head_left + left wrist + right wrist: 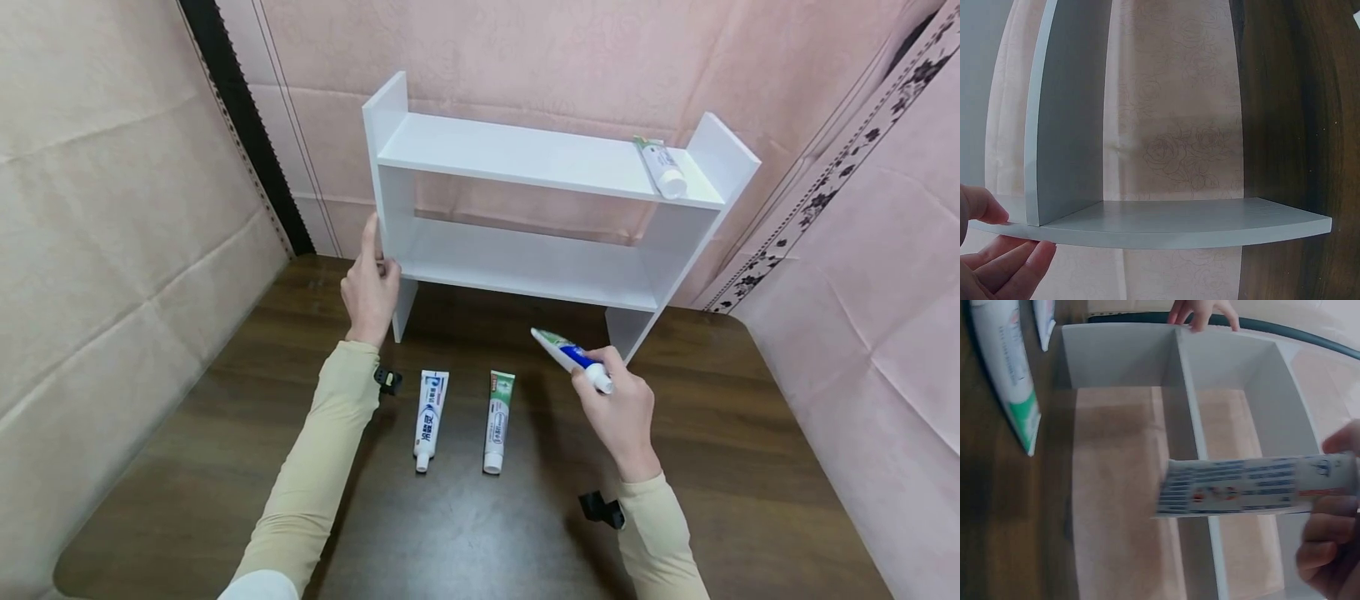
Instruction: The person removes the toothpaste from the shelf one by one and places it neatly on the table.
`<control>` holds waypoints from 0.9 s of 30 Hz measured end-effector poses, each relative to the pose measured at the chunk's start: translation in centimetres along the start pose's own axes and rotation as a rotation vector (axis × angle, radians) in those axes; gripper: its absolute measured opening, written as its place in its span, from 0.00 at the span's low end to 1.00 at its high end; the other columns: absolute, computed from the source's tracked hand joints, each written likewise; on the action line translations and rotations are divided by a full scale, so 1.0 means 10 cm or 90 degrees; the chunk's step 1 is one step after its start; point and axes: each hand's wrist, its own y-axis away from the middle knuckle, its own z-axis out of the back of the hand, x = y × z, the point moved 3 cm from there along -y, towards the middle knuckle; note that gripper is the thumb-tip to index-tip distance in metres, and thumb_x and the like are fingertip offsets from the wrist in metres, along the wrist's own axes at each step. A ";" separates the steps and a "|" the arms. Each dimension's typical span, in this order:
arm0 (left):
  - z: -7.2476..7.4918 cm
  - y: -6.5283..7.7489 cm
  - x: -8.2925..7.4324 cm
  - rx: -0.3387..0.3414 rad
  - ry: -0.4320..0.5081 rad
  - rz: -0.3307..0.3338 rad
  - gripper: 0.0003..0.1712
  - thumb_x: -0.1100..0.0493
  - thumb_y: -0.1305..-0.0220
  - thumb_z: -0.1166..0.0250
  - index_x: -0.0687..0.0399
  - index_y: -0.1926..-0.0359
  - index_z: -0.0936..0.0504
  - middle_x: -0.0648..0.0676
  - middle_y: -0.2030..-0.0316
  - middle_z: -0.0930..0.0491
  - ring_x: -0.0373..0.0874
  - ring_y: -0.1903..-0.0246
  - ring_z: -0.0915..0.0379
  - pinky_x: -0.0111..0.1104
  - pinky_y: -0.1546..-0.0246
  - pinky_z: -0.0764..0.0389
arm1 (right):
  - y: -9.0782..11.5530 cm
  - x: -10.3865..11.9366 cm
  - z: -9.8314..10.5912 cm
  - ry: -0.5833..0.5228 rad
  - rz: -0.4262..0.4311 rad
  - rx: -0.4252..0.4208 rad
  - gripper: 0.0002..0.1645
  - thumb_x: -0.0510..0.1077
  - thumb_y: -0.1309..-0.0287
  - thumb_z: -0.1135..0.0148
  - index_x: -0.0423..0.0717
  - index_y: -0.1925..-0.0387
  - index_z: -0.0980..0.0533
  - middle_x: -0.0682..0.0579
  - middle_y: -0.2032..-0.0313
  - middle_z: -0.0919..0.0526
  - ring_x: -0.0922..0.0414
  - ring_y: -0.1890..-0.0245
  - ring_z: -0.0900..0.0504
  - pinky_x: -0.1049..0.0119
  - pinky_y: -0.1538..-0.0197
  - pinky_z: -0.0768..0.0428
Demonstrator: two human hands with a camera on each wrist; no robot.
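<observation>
My right hand [621,408] holds a toothpaste tube [564,350], white with blue and green, by its cap end in front of the shelf's right side. In the right wrist view the tube's printed back [1241,485] faces the camera. With thumb and fingers on either side, my left hand [371,292] grips the left side panel [1191,239] of the white shelf [525,258]. Two more tubes lie on the table before the shelf: a white-and-blue one [431,421] and a white-and-green one [498,423]. Another tube [662,169] lies on the top board at the right.
The two-tier shelf stands at the back of a dark wooden table [465,542]. Behind it hangs a pink patterned cloth [540,58], and similar cloth [112,233] walls in both sides.
</observation>
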 end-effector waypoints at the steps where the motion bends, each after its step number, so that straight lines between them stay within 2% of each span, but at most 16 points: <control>1: 0.00 0.00 0.00 0.000 0.000 0.000 0.38 0.62 0.32 0.45 0.33 0.26 0.46 0.65 0.53 0.16 0.58 0.62 0.16 0.49 0.69 0.24 | 0.01 -0.02 -0.02 0.018 -0.021 0.036 0.12 0.40 0.51 0.34 0.44 0.62 0.21 0.45 0.81 0.18 0.60 0.87 0.34 0.69 0.81 0.38; 7: 0.02 0.00 0.01 0.003 0.003 0.004 0.38 0.61 0.32 0.45 0.32 0.26 0.46 0.65 0.52 0.17 0.59 0.62 0.16 0.49 0.69 0.24 | 0.13 -0.19 -0.17 0.098 -0.143 0.296 0.09 0.45 0.48 0.38 0.47 0.64 0.25 0.48 0.80 0.21 0.57 0.85 0.32 0.64 0.80 0.35; 10: 0.02 0.00 0.02 0.003 0.001 0.006 0.38 0.60 0.32 0.45 0.31 0.26 0.47 0.65 0.52 0.17 0.59 0.63 0.16 0.49 0.69 0.24 | 0.18 -0.21 -0.23 0.115 -0.158 0.368 0.13 0.46 0.47 0.38 0.44 0.62 0.26 0.47 0.77 0.19 0.57 0.84 0.30 0.66 0.80 0.33; 13: 0.03 0.00 0.02 0.002 0.001 0.003 0.38 0.60 0.31 0.45 0.30 0.26 0.47 0.65 0.52 0.17 0.59 0.63 0.16 0.48 0.69 0.24 | 0.20 -0.20 -0.26 0.120 -0.176 0.393 0.15 0.47 0.46 0.38 0.43 0.59 0.27 0.45 0.74 0.18 0.57 0.82 0.28 0.66 0.79 0.32; 21: 0.02 0.00 0.02 0.011 0.008 0.004 0.38 0.61 0.31 0.45 0.32 0.26 0.46 0.65 0.51 0.17 0.58 0.61 0.16 0.49 0.67 0.23 | 0.21 -0.16 -0.26 0.155 -0.174 0.401 0.16 0.48 0.47 0.39 0.42 0.60 0.26 0.46 0.76 0.19 0.56 0.84 0.29 0.65 0.81 0.34; 27: 0.01 0.01 0.01 0.013 0.005 0.007 0.37 0.61 0.32 0.45 0.35 0.26 0.45 0.66 0.52 0.17 0.59 0.63 0.16 0.49 0.67 0.23 | 0.26 -0.18 -0.28 0.181 -0.177 0.420 0.20 0.47 0.47 0.37 0.39 0.56 0.25 0.41 0.71 0.16 0.54 0.82 0.27 0.63 0.81 0.31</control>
